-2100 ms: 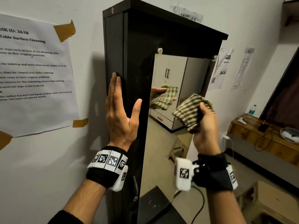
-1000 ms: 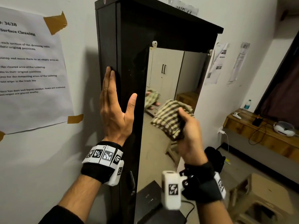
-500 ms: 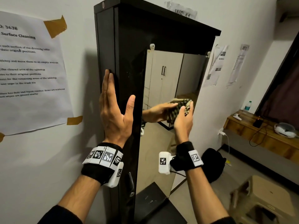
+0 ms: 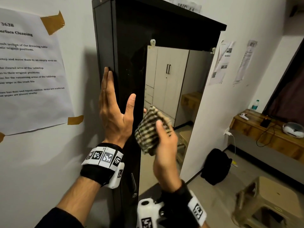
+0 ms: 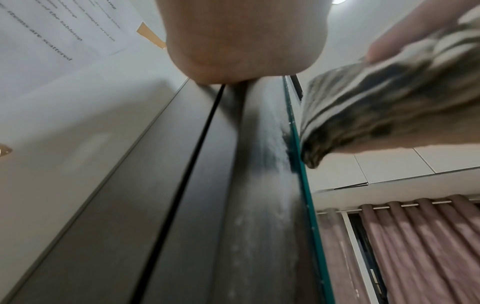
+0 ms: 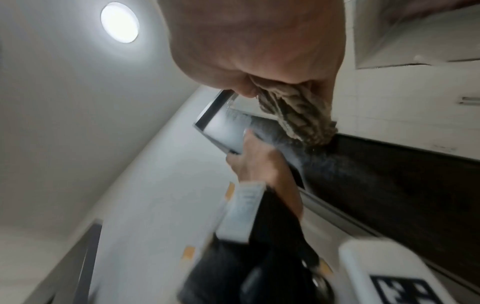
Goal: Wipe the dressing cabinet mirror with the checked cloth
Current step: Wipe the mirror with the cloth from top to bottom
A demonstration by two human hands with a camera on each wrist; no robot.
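A tall black dressing cabinet [image 4: 128,46] stands against the wall, with a long mirror [image 4: 174,83] on its front. My right hand [image 4: 164,145] grips a bunched checked cloth [image 4: 150,130] at the mirror's left edge, at mid height. The same cloth [image 5: 363,111] lies against the glass edge in the left wrist view, and it [image 6: 296,117] hangs from my fist in the right wrist view. My left hand [image 4: 113,109] lies flat on the cabinet's left side with straight fingers and the thumb spread.
A taped instruction sheet [image 4: 28,71] hangs on the wall at left. More papers [image 4: 222,63] hang to the right of the cabinet. A wooden shelf [image 4: 266,130] with devices runs along the right wall. A black bag [image 4: 215,167] and a plastic stool [image 4: 269,199] stand on the floor.
My right hand has swept the cloth from the mirror's middle down and left to its left edge, close to my left thumb. The left hand has stayed flat on the cabinet side.
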